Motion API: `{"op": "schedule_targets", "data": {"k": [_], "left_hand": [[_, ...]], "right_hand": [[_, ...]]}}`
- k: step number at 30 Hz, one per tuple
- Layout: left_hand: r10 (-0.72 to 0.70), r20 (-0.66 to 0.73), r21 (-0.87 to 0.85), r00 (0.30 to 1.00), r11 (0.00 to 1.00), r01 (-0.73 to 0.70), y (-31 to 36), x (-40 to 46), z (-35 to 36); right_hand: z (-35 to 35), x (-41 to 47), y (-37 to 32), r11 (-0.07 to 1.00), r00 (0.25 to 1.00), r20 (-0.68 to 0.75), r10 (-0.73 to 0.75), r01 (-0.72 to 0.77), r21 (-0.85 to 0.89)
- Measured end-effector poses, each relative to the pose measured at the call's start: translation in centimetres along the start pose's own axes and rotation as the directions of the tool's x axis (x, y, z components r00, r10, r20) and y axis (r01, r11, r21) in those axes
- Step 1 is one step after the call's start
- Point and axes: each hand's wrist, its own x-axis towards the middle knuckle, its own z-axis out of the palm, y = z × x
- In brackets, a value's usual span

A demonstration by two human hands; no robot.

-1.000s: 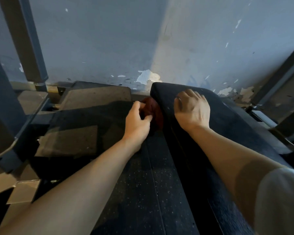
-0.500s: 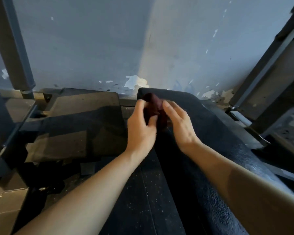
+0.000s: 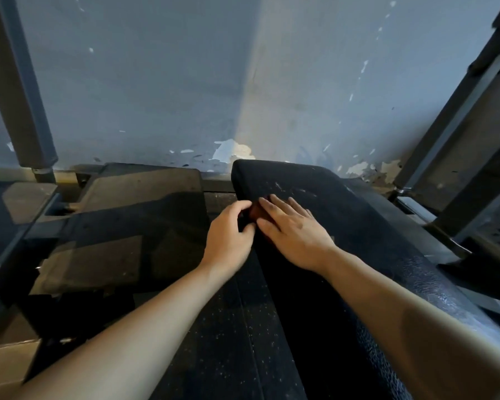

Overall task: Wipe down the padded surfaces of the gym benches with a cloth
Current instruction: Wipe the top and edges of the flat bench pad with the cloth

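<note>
Two hands meet at one dark red cloth [image 3: 256,212] on one bench pad [image 3: 329,215]: left hand [image 3: 228,235] pinching it, right hand [image 3: 293,230] pressing flat

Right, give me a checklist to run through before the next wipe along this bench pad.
1. Cloth in hand: ok, the left hand pinches its edge.
2. Right hand flat on the cloth: ok, fingers straight over it.
3. Cloth on the bench pad: ok, at its left edge near the far end.
4. Path along the pad: ok, nothing lies on it.
5. Cloth spread out: cannot tell, mostly hidden under the hands.
6. Pad clean: not ok, pale scuffs show near the far end.
</note>
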Motion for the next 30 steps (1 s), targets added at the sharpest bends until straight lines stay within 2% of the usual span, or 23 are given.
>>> {"op": "schedule_targets", "data": {"k": [4, 6, 8, 10, 12, 14, 16, 18, 19, 21, 23, 25, 28, 30], "left_hand": [[0.018, 0.018, 0.064, 1.000, 0.998, -0.020, 0.3, 0.3, 0.5], [0.008, 0.105, 0.090, 0.994, 0.996, -0.017, 0.5, 0.5, 0.6], [-0.012, 0.189, 0.106, 0.982, 0.994, -0.008, 0.6, 0.8, 0.3], [-0.023, 0.228, 0.133, 0.973, 0.991, -0.008, 0.7, 1.5, 0.1], [-0.032, 0.246, 0.175, 0.969, 0.984, -0.012, 0.9, 2.3, 0.0], [-0.059, 0.245, 0.193, 0.968, 0.981, 0.011, 0.8, 3.1, -0.1], [-0.081, 0.273, 0.195, 0.959, 0.980, 0.027, 0.6, 3.5, -0.1], [-0.092, 0.316, 0.176, 0.944, 0.984, 0.036, 0.4, 3.8, 0.0], [-0.100, 0.331, 0.158, 0.938, 0.986, 0.049, 0.4, 4.0, 0.0], [-0.119, 0.346, 0.137, 0.931, 0.988, 0.076, 0.3, 4.3, 0.2], [-0.120, 0.357, 0.148, 0.926, 0.986, 0.070, 0.0, 4.4, 0.1], [-0.088, 0.370, 0.186, 0.925, 0.982, 0.019, -0.3, 4.5, -0.2], [-0.043, 0.381, 0.235, 0.924, 0.971, -0.051, -0.8, 4.6, -0.6], [-0.039, 0.394, 0.242, 0.918, 0.968, -0.063, -1.1, 4.7, -0.8]], "right_hand": [[-0.1, 1.5, 1.8, 0.998, 1.000, 0.009, -0.024, 0.024, -0.053], [-0.8, 2.2, 4.0, 0.993, 0.996, -0.033, 0.089, -0.091, -0.074], [-1.0, 2.6, 5.6, 0.964, 0.960, -0.103, 0.260, -0.264, -0.032], [-0.4, 3.1, 4.9, 0.947, 0.937, -0.166, 0.308, -0.319, -0.040], [0.3, 3.8, 2.5, 0.985, 0.971, -0.175, 0.166, -0.172, -0.023], [0.9, 4.6, 0.6, 1.000, 0.995, -0.104, -0.012, 0.013, 0.012], [0.2, 5.6, 1.3, 0.998, 0.998, -0.034, -0.059, 0.059, 0.011], [-0.7, 6.8, 4.0, 0.998, 1.000, -0.018, 0.024, -0.025, -0.053], [-1.1, 7.2, 5.6, 0.989, 0.992, -0.044, 0.117, -0.121, -0.088], [-1.6, 7.5, 8.1, 0.933, 0.939, -0.137, 0.317, -0.334, -0.135], [-1.2, 8.4, 7.9, 0.892, 0.891, -0.187, 0.415, -0.438, -0.108], [-0.4, 9.5, 5.2, 0.935, 0.926, -0.179, 0.332, -0.348, -0.071], [0.6, 10.5, 1.5, 0.996, 0.996, -0.088, 0.006, -0.014, -0.084], [-0.4, 10.7, 2.7, 0.994, 0.999, -0.027, -0.039, 0.036, -0.101]]}}
